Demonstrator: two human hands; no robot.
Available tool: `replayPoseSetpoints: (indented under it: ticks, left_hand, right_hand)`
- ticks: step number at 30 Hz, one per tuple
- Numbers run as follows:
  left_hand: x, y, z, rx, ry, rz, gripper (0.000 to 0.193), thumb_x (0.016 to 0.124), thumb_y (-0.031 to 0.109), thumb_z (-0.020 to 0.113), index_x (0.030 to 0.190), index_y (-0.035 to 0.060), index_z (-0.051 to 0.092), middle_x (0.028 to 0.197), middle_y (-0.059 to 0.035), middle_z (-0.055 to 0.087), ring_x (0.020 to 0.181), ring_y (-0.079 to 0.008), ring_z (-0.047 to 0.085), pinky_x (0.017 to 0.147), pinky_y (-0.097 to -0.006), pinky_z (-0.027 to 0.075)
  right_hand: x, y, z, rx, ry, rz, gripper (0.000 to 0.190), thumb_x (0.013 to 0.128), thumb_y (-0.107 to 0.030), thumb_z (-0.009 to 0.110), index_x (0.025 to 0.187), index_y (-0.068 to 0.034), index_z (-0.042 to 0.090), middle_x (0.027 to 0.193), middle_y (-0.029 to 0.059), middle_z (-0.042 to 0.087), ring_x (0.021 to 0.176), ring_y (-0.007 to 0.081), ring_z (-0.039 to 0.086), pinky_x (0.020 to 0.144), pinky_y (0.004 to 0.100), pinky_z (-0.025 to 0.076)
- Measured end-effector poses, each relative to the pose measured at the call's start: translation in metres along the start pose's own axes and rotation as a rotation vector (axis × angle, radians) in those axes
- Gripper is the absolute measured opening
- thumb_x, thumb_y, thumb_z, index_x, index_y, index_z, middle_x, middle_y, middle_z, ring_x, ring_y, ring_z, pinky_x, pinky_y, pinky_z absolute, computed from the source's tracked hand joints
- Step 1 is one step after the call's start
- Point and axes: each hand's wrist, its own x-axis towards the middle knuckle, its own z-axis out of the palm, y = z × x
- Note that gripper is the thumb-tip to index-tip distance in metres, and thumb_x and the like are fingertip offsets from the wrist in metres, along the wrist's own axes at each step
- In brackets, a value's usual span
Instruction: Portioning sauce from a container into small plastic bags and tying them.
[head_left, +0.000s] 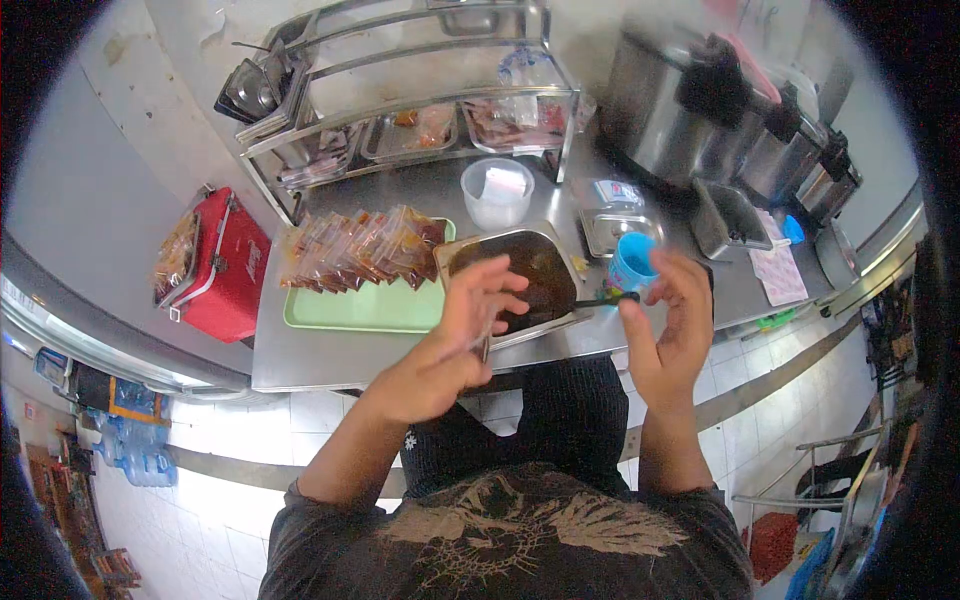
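Observation:
My left hand is raised over the front left corner of a steel pan of dark brown sauce, fingers curled and apart; something thin and clear may be between them, but I cannot tell. My right hand is up with thumb and fingers apart, just right of the pan, beside a light blue plastic cup. A dark-handled utensil reaches from the pan's right edge towards the right thumb; whether they touch is unclear. Left of the pan, a row of filled clear sauce bags lies on a light green tray.
Behind the pan stands a translucent plastic tub with small bags. A steel shelf holds trays along the back. A red cooler box is at the left. Steel pots and a deep steel container occupy the right side.

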Motion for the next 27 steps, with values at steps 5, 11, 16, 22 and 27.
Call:
replayPoseSetpoints:
  ticks: [5, 11, 16, 22, 27]
  left_hand:
    - [-0.028, -0.009, 0.012, 0.083, -0.194, 0.067, 0.1, 0.066, 0.009, 0.054, 0.153, 0.0051, 0.005, 0.157, -0.0157, 0.011, 0.147, -0.0314, 0.012, 0.117, -0.0451, 0.014]
    - [-0.035, -0.01, 0.019, 0.24, -0.352, 0.116, 0.1, 0.066, -0.002, 0.048, 0.153, 0.0022, -0.001, 0.16, -0.0186, 0.0, 0.15, -0.0313, -0.002, 0.118, -0.0424, 0.007]
    - [-0.038, -0.019, 0.022, 0.127, -0.294, 0.068, 0.097, 0.067, -0.004, 0.05, 0.152, 0.004, 0.005, 0.158, -0.0173, 0.005, 0.147, -0.0296, 0.006, 0.116, -0.0413, 0.016]
    - [-0.054, -0.054, 0.019, 0.102, 0.096, 0.232, 0.033, 0.092, 0.007, 0.059, 0.12, 0.0037, 0.041, 0.113, -0.0068, 0.047, 0.097, -0.0116, 0.048, 0.085, -0.0299, 0.045]
    - [-0.07, -0.054, 0.022, 0.043, 0.214, -0.106, 0.009, 0.094, 0.006, 0.061, 0.099, -0.0006, 0.058, 0.095, -0.0043, 0.061, 0.088, -0.0114, 0.058, 0.079, -0.0289, 0.048]
  right_hand:
    - [-0.02, -0.035, 0.01, 0.375, -0.487, -0.036, 0.049, 0.074, -0.02, 0.081, 0.116, -0.003, 0.063, 0.117, 0.0154, 0.061, 0.102, 0.0275, 0.061, 0.081, 0.0336, 0.051]
    - [-0.055, -0.023, 0.029, 0.745, -0.743, 0.192, 0.02, 0.082, -0.006, 0.073, 0.1, -0.001, 0.066, 0.1, 0.0117, 0.067, 0.09, 0.0226, 0.063, 0.078, 0.0319, 0.049]
    - [-0.059, -0.026, 0.035, 0.848, -0.735, 0.221, 0.01, 0.083, -0.004, 0.071, 0.09, 0.0, 0.065, 0.09, 0.0097, 0.066, 0.084, 0.0213, 0.062, 0.077, 0.0325, 0.047]
    - [-0.06, -0.025, 0.032, 0.754, -0.646, 0.118, 0.007, 0.084, -0.001, 0.069, 0.087, 0.001, 0.063, 0.085, 0.0107, 0.063, 0.077, 0.0202, 0.06, 0.07, 0.0306, 0.046]
    - [-0.072, -0.021, 0.035, 0.727, -0.57, 0.221, 0.007, 0.085, -0.001, 0.065, 0.088, 0.002, 0.06, 0.086, 0.0092, 0.06, 0.075, 0.0185, 0.057, 0.068, 0.0286, 0.044]
